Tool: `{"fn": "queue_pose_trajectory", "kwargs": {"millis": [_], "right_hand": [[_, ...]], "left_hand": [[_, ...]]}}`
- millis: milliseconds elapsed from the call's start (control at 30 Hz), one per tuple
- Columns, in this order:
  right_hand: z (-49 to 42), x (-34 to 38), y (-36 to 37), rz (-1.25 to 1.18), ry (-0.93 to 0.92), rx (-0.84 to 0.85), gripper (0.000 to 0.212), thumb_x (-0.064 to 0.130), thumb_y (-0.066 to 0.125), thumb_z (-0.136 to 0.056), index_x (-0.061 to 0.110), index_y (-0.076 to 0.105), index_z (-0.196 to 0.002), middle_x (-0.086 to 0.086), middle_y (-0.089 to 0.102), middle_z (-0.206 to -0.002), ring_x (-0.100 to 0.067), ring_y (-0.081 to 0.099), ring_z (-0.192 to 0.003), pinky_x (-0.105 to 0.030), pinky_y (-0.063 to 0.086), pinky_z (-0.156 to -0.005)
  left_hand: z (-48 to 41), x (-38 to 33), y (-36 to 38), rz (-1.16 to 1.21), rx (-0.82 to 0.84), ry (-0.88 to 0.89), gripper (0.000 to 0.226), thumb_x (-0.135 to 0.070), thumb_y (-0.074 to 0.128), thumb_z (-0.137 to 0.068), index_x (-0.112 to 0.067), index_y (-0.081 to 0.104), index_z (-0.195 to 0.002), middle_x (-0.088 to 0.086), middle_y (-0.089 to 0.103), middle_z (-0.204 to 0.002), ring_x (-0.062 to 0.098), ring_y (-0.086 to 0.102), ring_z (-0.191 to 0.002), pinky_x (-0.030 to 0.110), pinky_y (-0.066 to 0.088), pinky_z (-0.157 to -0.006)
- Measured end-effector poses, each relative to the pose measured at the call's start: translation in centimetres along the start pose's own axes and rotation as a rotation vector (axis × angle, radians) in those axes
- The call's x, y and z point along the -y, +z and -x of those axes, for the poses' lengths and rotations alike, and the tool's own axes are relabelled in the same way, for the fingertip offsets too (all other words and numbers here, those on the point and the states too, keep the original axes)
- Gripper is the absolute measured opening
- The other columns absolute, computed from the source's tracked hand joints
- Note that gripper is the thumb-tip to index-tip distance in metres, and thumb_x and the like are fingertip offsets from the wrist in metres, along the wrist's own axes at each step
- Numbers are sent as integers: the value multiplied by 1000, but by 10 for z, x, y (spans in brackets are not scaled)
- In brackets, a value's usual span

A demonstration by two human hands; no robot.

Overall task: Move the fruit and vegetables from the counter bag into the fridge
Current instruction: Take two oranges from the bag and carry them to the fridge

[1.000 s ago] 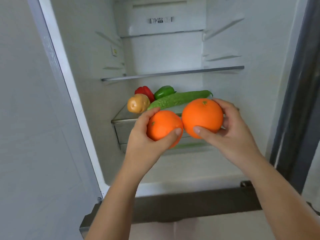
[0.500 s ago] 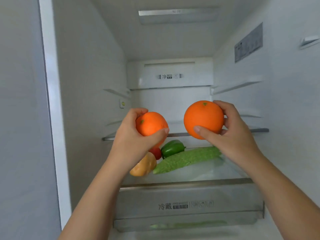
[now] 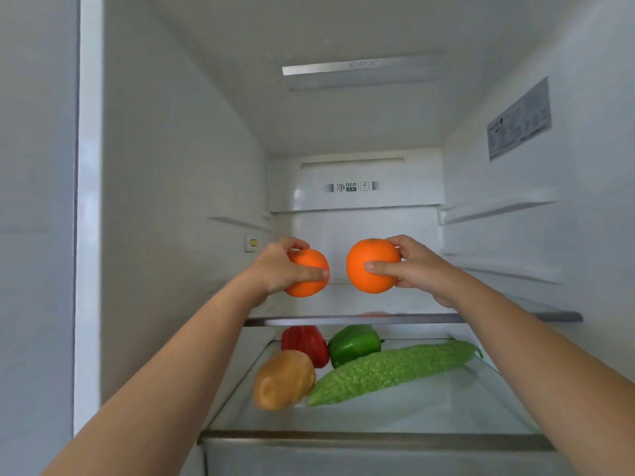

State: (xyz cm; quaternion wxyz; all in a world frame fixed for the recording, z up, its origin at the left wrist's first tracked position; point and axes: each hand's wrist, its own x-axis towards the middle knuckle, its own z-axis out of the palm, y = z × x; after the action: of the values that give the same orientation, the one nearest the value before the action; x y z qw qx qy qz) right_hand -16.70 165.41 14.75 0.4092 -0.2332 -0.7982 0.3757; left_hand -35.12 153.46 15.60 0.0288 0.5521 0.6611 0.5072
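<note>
I look into an open fridge. My left hand (image 3: 280, 269) grips a smaller orange (image 3: 311, 286), and my right hand (image 3: 417, 266) grips a larger orange (image 3: 367, 280). Both oranges hang just above the upper glass shelf (image 3: 515, 317), deep inside the fridge and a hand's width apart. On the lower glass shelf (image 3: 446, 407) lie a potato (image 3: 283, 381), a red pepper (image 3: 304, 343), a green pepper (image 3: 354, 343) and a bumpy green bitter gourd (image 3: 391, 371). The counter bag is out of view.
The fridge's left wall (image 3: 171, 235) and right wall (image 3: 549, 252) carry shelf rails. A white vent panel (image 3: 354, 187) covers the back. The front edge of a drawer lid (image 3: 378, 439) runs under the lower shelf.
Both hands have carried their oranges up and deeper into the fridge, from in front of the lower shelf to just over the upper shelf. The view has moved closer and tilted upward.
</note>
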Motion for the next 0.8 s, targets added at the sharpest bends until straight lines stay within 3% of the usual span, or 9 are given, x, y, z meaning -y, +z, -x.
{"fn": "queue_pose_trajectory", "kwargs": {"millis": [267,500,800], "right_hand": [[-29,-14,-5,-10,142,176,64,25,70,-79,21,36,-132,-6,38,-135,-25,52,-112,-31,47,-85],[-31,-17,-2,33,139,215,63,28,69,-80,25,35,-133,-5,42,-128,-21,57,-100,-31,46,-86],[-28,-15,2,113,96,195,72,34,66,-82,28,25,-141,-3,39,-127,-19,54,-102,-31,47,-88]], "left_hand": [[-25,14,9,-62,94,-52,62,-25,79,-70,-18,49,-124,5,46,-117,25,51,-105,36,48,-87],[-29,21,8,-53,157,-61,62,-24,76,-73,-19,48,-127,5,47,-119,24,51,-105,32,47,-86],[-27,23,4,-9,244,-89,67,-19,75,-75,-25,42,-134,6,45,-124,22,49,-109,29,45,-84]]}}
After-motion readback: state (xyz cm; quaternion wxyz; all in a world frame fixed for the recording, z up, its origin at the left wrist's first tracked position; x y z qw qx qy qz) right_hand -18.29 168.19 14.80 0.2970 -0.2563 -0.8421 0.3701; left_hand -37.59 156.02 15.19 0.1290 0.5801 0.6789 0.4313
